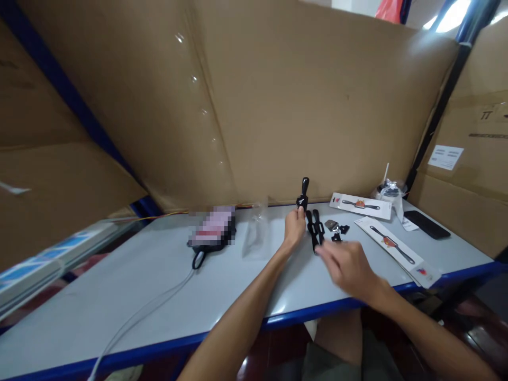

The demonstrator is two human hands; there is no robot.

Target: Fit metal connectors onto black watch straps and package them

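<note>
In my left hand (pixel 295 227) is a black spokeshave (pixel 303 194), gripped near its middle and held upright, one handle pointing up. My right hand (pixel 349 267) hovers over the front part of the table, slightly blurred. Its fingers are drawn together; whether something small is between them I cannot make out. Two more black spokeshave bodies (pixel 316 227) lie side by side on the table between my hands. Just right of them is a small group of metal blades and black parts (pixel 336 228).
Two carded spokeshave packs, one at the back (pixel 361 205) and one in front (pixel 397 248), lie to the right. Beyond are a plastic-wrapped cup (pixel 391 190) and a black phone (pixel 427 224). Leftward sit a clear bag (pixel 256 238) and a cabled device (pixel 214 227). Cardboard (pixel 278 106) walls the back.
</note>
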